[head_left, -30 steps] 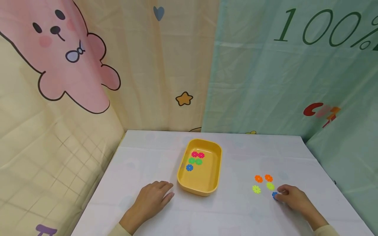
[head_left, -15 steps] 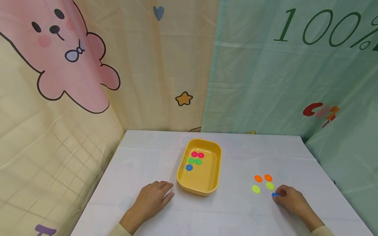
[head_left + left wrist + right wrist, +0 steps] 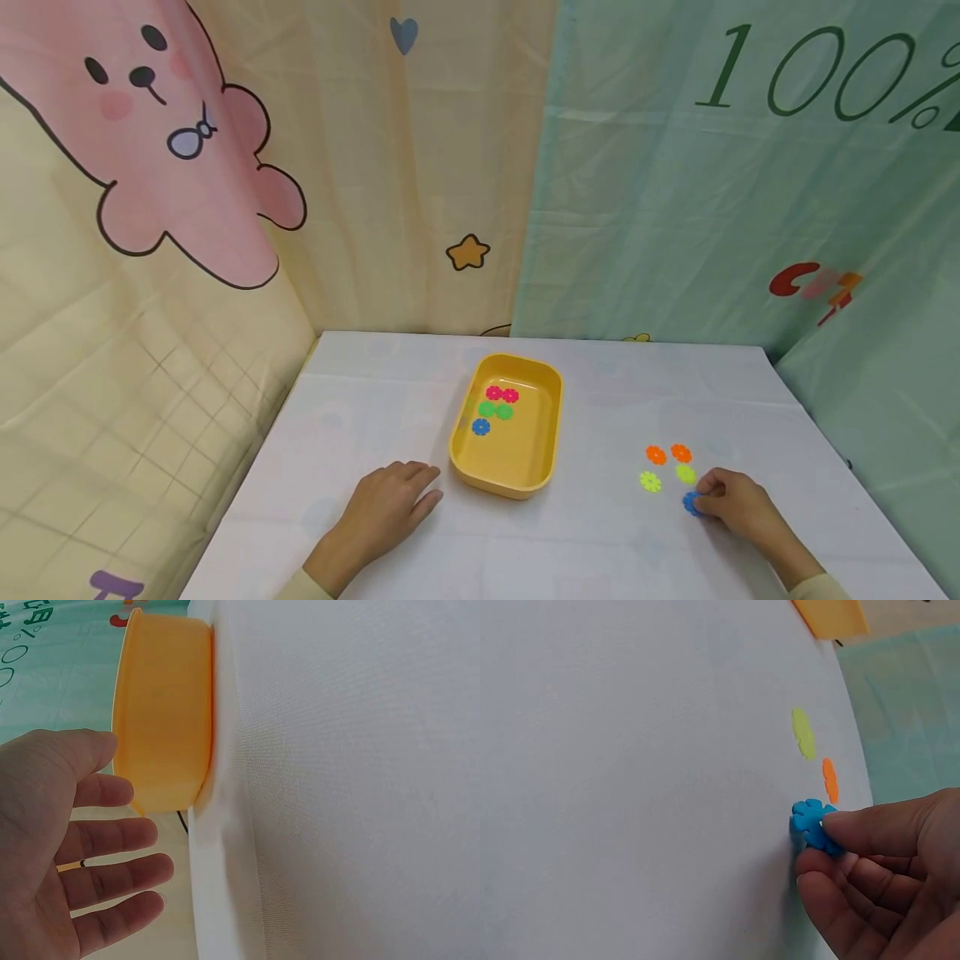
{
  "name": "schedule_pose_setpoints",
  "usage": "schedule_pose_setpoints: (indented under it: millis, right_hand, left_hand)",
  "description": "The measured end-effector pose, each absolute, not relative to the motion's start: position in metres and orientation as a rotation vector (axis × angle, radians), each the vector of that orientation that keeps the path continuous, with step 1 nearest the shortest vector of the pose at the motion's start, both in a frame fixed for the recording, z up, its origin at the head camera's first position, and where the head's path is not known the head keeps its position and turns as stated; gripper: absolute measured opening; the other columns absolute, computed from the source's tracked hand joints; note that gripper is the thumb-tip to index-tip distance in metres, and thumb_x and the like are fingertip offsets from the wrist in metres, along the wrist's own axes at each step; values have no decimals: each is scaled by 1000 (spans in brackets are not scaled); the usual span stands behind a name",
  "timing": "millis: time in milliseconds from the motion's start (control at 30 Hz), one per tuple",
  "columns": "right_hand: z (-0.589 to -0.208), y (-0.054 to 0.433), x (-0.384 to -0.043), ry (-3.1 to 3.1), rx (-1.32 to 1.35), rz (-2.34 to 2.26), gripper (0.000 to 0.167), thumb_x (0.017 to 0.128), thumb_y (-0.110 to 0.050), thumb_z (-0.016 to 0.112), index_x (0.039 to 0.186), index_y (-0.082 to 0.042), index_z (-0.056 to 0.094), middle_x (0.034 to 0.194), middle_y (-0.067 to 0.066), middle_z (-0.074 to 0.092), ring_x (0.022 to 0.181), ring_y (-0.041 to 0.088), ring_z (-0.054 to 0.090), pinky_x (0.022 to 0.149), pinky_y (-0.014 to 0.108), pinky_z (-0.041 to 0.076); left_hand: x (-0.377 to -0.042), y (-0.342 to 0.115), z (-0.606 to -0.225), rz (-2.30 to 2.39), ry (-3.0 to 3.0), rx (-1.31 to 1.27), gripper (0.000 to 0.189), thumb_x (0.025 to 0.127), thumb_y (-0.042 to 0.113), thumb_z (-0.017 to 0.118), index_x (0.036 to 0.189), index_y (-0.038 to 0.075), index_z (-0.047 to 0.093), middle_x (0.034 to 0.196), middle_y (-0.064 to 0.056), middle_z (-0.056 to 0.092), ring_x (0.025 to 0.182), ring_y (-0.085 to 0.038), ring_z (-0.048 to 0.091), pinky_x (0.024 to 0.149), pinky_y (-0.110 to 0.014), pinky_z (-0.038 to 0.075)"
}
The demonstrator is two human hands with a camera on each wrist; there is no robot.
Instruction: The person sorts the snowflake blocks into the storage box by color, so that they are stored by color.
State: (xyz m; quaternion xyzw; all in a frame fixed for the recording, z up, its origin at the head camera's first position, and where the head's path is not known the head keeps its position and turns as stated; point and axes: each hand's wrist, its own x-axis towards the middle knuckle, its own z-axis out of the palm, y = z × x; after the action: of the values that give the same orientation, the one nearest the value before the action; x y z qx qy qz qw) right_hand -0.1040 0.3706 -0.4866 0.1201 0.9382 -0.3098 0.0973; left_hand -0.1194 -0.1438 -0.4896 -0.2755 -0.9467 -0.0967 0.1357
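Between thumb and fingers my right hand (image 3: 738,504) pinches a blue flower-shaped disc (image 3: 811,822), tilted up on the right of the table. Just beyond it lie two yellow-green discs (image 3: 651,482) and two orange discs (image 3: 656,455). My left hand (image 3: 393,507) holds nothing; its fingers are spread and relaxed beside the near left corner of a yellow tray (image 3: 504,492). Inside the tray sit two pink discs (image 3: 493,392), two green discs (image 3: 504,412) and one blue disc (image 3: 481,427), grouped toward its left side.
A white cloth covers the table (image 3: 592,550). Behind it hang cream and green curtains (image 3: 645,208) with printed figures, close to the table's back edge. Another printed cloth (image 3: 172,400) borders the left side.
My right hand has shifted slightly left and now holds the blue disc tilted up, with more of it showing. The left hand and the tray have stayed in place.
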Motion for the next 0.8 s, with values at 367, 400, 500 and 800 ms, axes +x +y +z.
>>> schedule_pose_setpoints:
  millis: [367, 400, 500, 800]
  right_hand:
    - [-478, 360, -114, 2633, 370, -1194, 17, 94, -11, 69, 101, 3, 68, 88, 4, 66, 76, 19, 62, 65, 30, 57]
    - [-476, 359, -115, 2621, 364, -1215, 17, 94, -11, 69, 102, 4, 68, 90, 4, 67, 77, 19, 63, 66, 30, 58]
    - [-470, 356, -120, 2600, 349, -1264, 19, 96, -10, 67, 105, 6, 67, 94, 7, 67, 79, 20, 65, 69, 30, 60]
    - [-457, 342, -130, 2606, 268, -1339, 22, 98, -7, 63, 111, 11, 65, 100, 12, 68, 81, 19, 67, 70, 29, 60]
  left_hand:
    - [-117, -146, -493, -271, -2726, -796, 29, 94, 39, 73, 114, 19, 76, 109, 3, 75, 91, -16, 70, 71, -36, 58]
    - [-117, -146, -493, -273, -2725, -797, 29, 94, 39, 73, 114, 19, 76, 109, 3, 75, 91, -16, 70, 71, -36, 58]
    - [-117, -145, -493, -283, -2720, -803, 29, 94, 39, 72, 115, 18, 76, 108, 3, 75, 91, -17, 70, 72, -36, 58]
    - [-120, -144, -491, -291, -2705, -814, 29, 94, 39, 72, 114, 18, 76, 108, 2, 75, 91, -17, 70, 72, -35, 58]
